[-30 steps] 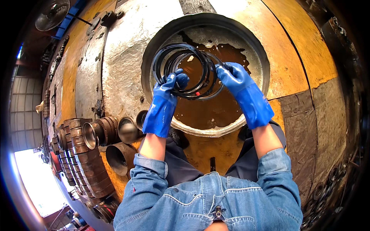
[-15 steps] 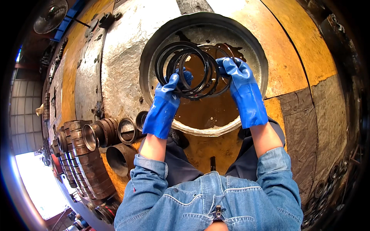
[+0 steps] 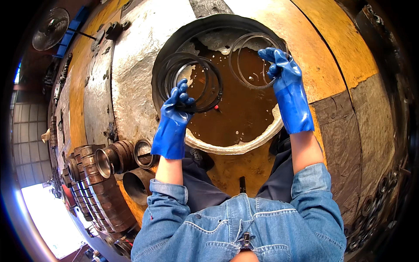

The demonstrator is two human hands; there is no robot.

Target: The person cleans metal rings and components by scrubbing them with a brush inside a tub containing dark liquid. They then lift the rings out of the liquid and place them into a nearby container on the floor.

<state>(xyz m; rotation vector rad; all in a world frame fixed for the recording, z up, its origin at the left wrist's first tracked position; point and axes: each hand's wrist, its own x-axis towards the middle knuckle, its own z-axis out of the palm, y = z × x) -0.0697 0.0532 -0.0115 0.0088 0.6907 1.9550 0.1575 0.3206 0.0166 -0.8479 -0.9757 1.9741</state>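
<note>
In my blue-gloved left hand (image 3: pixel 175 107) is a bundle of several black rings (image 3: pixel 218 85), gripped at its lower edge and held over the left side of a round basin (image 3: pixel 238 149). My right hand (image 3: pixel 283 67), gloved the same way, pinches what looks like a pair of thin rings (image 3: pixel 254 87) over the basin's right side. The two sets are apart. Brown liquid (image 3: pixel 238 124) with pale foam round its edge fills the basin. A small red spot shows by the bundle's lower right; I cannot tell what it is.
Left of the basin, rusty metal cylinders and rings (image 3: pixel 136 185) stand on the floor beside a stacked row of similar parts (image 3: pixel 104 196). More dark rings (image 3: pixel 371 209) lie at the far right. Worn metal plates (image 3: pixel 139 56) cover the floor. My legs straddle the basin's near side.
My hands have moved apart. The right one has drawn thin rings away to the right and up, while the left has shifted left with the rest of the bundle.
</note>
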